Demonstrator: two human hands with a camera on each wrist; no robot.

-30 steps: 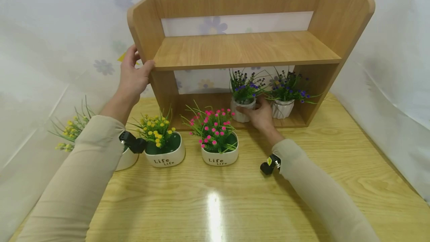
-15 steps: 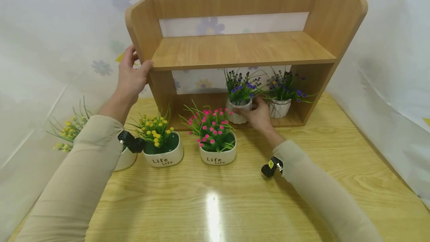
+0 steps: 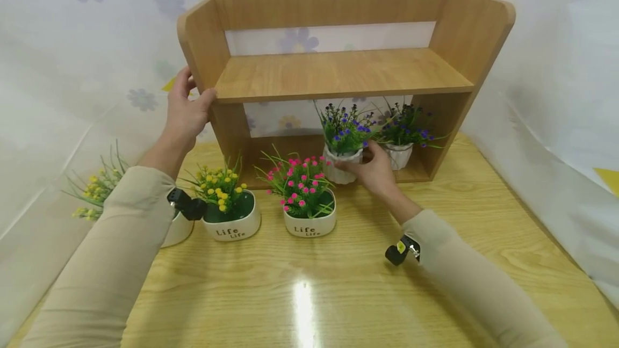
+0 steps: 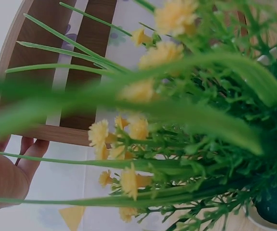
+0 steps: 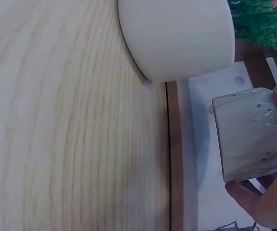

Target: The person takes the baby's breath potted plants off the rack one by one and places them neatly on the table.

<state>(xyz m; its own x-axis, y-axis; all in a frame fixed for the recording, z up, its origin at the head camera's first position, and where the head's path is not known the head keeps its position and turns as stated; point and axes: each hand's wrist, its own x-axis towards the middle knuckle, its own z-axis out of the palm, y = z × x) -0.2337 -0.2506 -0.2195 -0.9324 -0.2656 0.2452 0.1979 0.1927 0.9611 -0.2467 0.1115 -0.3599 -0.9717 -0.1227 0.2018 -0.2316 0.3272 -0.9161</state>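
The wooden two-tier shelf (image 3: 329, 77) stands at the back of the table. My left hand (image 3: 186, 114) grips its left side panel, thumb at the front edge near the middle board; the left wrist view shows these fingers (image 4: 30, 156) on the panel's edge. With thumb and fingers my right hand (image 3: 379, 171) holds a white pot of purple flowers (image 3: 340, 172) at the lower tier's front. In the right wrist view that pot (image 5: 246, 137) is raised off the bottom board. A similar white flowerpot (image 3: 398, 157) stands on the lower tier to the right.
A "Life" pot with pink flowers (image 3: 309, 224) stands on the table in front of the shelf. To its left is a pot with yellow flowers (image 3: 246, 224). Another yellow-flowered pot (image 3: 179, 230) is partly hidden by my left sleeve. Patterned curtain (image 3: 121, 26) hangs behind.
My right hand has drawn the held flowerpot forward and a little left, away from the other purple-flowered pot. My left hand keeps its grip on the shelf. The head view has shifted slightly.
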